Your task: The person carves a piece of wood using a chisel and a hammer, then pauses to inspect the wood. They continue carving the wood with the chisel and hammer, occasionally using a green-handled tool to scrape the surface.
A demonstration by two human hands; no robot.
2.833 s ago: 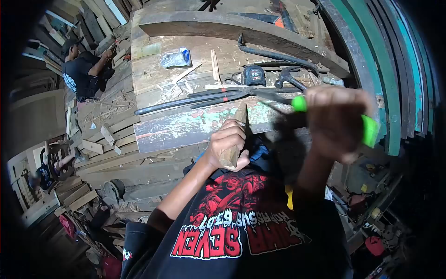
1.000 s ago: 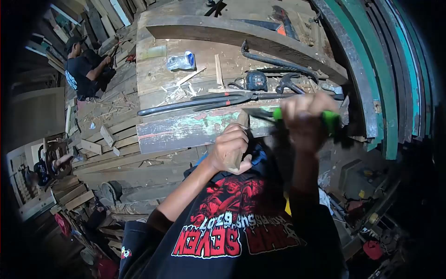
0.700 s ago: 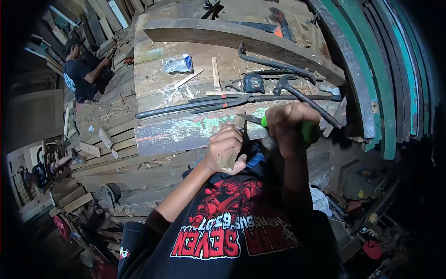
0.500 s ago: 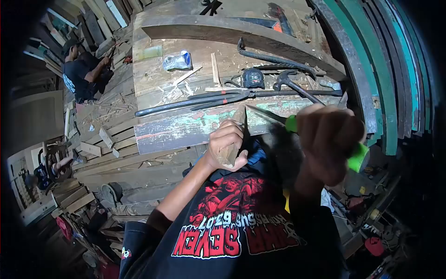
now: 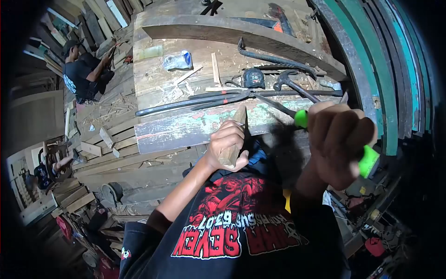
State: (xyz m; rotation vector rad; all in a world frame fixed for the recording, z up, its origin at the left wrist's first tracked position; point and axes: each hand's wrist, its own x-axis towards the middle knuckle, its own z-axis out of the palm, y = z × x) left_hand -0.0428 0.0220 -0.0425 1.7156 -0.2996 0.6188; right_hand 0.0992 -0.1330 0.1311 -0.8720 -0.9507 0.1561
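Observation:
My left hand (image 5: 226, 144) is closed around a short wooden piece (image 5: 228, 156), with its upper end (image 5: 239, 114) resting against or just over the weathered painted board (image 5: 176, 128) at the bench edge. A dark pointed shape lies beside the wood; I cannot tell if it is a shadow. My right hand (image 5: 341, 142) grips a green-handled tool (image 5: 302, 118), raised to the right. Its narrow dark blade tapers to a point toward the upper left, apart from the wood as far as I can see. Whether it is a file or a knife is unclear.
On the bench (image 5: 148, 74) lie long-handled tongs (image 5: 186, 103), a tape measure (image 5: 253, 78), a hammer (image 5: 292, 85), a pry bar (image 5: 274, 58), a crumpled plastic cup (image 5: 176, 61) and wood chips. A long beam (image 5: 232, 29) crosses behind. Another person (image 5: 86, 72) sits at left.
My right hand has moved right and slightly down, drawing the green-handled tool away from the wood. My left hand and the wooden piece stay nearly in place.

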